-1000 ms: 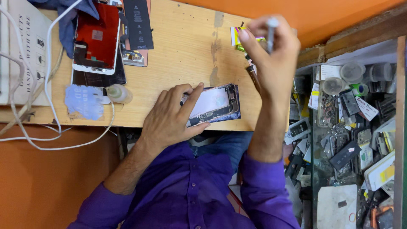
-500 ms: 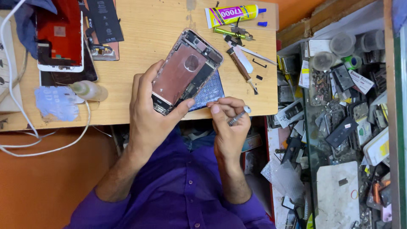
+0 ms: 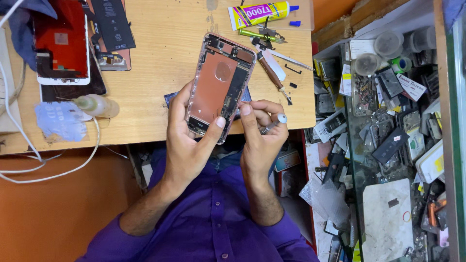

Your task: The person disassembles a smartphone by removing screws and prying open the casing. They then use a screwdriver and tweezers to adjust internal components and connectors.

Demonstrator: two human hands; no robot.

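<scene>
My left hand [image 3: 187, 145] grips an opened pink phone housing [image 3: 218, 82] by its lower end, thumb on its right edge, and holds it tilted above the wooden table [image 3: 160, 73]. The boards and a dark battery inside the housing face me. My right hand [image 3: 259, 143] sits just right of the housing's lower corner. It pinches a small silver screwdriver [image 3: 272, 125], and its forefinger touches the housing's edge. A dark flat panel [image 3: 171, 97] lies on the table, mostly hidden under the housing.
On the table lie a yellow glue tube [image 3: 257, 10], a brown-handled screwdriver [image 3: 273, 75], a red phone screen [image 3: 60, 43], a black battery [image 3: 112, 24], a small bottle [image 3: 97, 106] and a blue cloth [image 3: 60, 121]. White cables [image 3: 58, 170] hang left. A glass case of phone parts [image 3: 398, 121] stands right.
My right hand came down from the table's far right with the screwdriver to the housing's lower corner. My left hand lifted the housing off the table and holds it nearer to me.
</scene>
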